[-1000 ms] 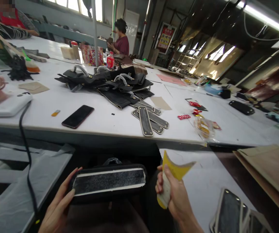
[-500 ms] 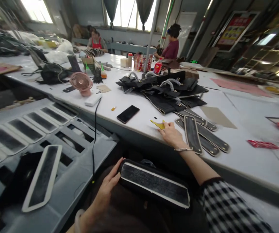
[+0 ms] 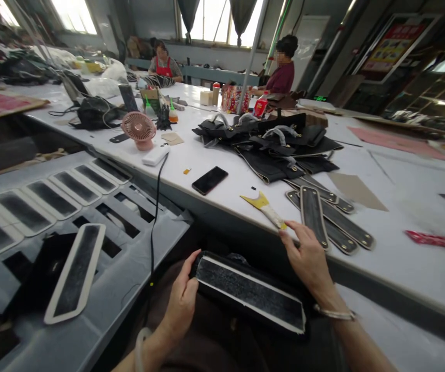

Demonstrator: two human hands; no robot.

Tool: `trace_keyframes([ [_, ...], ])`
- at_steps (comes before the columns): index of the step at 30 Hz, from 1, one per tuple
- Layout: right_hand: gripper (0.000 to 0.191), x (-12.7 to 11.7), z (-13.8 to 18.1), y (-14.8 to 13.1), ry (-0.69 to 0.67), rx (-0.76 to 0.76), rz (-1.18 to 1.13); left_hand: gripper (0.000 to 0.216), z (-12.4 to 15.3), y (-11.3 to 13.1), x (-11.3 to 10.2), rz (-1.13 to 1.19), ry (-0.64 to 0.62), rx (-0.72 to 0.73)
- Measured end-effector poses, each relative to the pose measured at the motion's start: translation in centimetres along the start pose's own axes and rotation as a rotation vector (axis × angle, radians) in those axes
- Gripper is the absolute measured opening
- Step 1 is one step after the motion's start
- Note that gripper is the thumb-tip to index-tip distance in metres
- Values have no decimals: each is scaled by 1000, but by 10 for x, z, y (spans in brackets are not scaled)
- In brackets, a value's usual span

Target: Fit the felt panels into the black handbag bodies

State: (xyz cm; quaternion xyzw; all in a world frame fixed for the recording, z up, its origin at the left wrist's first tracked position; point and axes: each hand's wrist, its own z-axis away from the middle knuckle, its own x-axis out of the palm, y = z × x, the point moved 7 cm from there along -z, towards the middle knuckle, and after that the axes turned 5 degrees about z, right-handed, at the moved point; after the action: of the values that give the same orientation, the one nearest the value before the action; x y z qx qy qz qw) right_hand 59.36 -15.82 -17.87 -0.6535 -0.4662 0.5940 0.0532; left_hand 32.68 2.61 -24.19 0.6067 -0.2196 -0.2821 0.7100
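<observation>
Two bare hands reach in from the near side. The left hand (image 3: 179, 299) is closed round the left end of a long black piece (image 3: 251, 292), thumb on top; the right hand (image 3: 308, 261) is partly open, fingertips at the handle end of a yellow scraper (image 3: 267, 208), contact too fine to tell. A white table (image 3: 195, 155) spans the scene. On its far part lies a heap of black bags (image 3: 272, 147). The black piece is held above the lap (image 3: 214, 341), its dark, pale-edged face up. Right of centre, studded dark strips (image 3: 315, 217) overlap. Left of them, the scraper lies by the table's near edge; half a second ago the right hand gripped it. That hand now seems all but free, leaving only the black piece firmly held. Farther left is a dark phone (image 3: 210, 180).
</observation>
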Motion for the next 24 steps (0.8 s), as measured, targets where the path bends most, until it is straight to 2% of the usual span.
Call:
trace_keyframes([
  [2, 51, -19, 37, 14, 93, 147, -106, 59, 1, -3, -1, 30, 7, -29],
  [4, 48, -24, 75, 30, 156, 327, -229, 60, -1, -11, -2, 125, -34, -124],
  [7, 53, -11, 118, 47, 192, 548, -445, 58, -12, -21, -2, 257, -109, -247],
  [10, 55, 7, 140, 47, 173, 667, -626, 54, -25, -20, 1, 231, -136, -247],
  [15, 52, 23, 152, 35, 119, 705, -742, 50, -35, -24, 8, 137, -133, -199],
  [20, 49, 24, 147, 38, 153, 644, -584, 48, -36, -28, 12, 204, -122, -229],
  [24, 51, 17, 145, 33, 193, 590, -484, 49, -39, -22, 14, 205, -185, -298],
])
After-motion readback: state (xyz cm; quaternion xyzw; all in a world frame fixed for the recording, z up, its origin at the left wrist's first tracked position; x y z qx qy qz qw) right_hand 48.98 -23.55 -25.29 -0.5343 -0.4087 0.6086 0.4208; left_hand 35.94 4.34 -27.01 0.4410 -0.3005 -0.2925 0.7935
